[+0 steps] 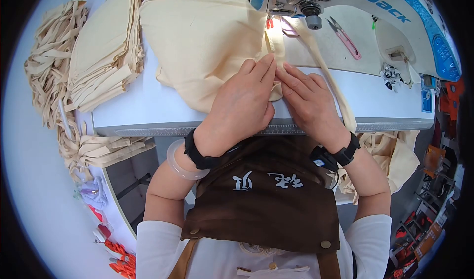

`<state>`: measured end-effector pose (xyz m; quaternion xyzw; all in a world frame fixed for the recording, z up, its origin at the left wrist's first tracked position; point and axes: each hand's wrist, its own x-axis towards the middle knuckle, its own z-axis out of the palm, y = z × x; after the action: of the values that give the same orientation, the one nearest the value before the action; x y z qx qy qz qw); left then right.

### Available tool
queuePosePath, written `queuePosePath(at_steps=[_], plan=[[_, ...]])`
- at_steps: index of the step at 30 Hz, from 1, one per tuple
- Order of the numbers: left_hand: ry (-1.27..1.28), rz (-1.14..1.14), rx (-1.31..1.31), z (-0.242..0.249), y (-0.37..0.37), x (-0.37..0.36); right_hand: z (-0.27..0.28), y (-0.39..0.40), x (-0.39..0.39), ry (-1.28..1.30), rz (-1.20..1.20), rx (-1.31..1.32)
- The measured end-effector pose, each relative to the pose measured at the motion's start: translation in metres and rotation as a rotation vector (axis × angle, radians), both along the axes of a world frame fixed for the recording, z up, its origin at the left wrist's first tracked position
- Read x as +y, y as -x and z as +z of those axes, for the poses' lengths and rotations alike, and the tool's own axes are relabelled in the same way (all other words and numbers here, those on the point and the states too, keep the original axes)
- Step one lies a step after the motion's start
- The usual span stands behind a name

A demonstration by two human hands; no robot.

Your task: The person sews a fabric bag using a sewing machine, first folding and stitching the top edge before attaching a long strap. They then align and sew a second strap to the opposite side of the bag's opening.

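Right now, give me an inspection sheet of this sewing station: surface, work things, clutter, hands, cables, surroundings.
Surface: white sewing table with a ruler strip along its front edge.
Work things: cream fabric piece lying under the sewing machine; a cream strap runs from the needle area over the table edge.
Clutter: pink thread snips on the machine bed; stack of folded cream pieces; pile of straps at far left.
Hands: left hand and right hand pressed flat on the fabric fold, fingertips meeting; no closed grip visible.
Cables: nothing seen.
Surroundings: more cream fabric hanging below the table; orange items on the floor, too blurred to name.
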<state>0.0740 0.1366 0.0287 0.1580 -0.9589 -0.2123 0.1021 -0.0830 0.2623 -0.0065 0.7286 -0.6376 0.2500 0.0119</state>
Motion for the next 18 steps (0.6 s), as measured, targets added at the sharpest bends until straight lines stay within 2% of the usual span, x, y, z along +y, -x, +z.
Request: queuePosePath(at_steps=[18], plan=[[0.0, 0.002, 0.032, -0.003, 0.009, -0.012, 0.002, 0.008, -0.011, 0.001, 0.009, 0.014]])
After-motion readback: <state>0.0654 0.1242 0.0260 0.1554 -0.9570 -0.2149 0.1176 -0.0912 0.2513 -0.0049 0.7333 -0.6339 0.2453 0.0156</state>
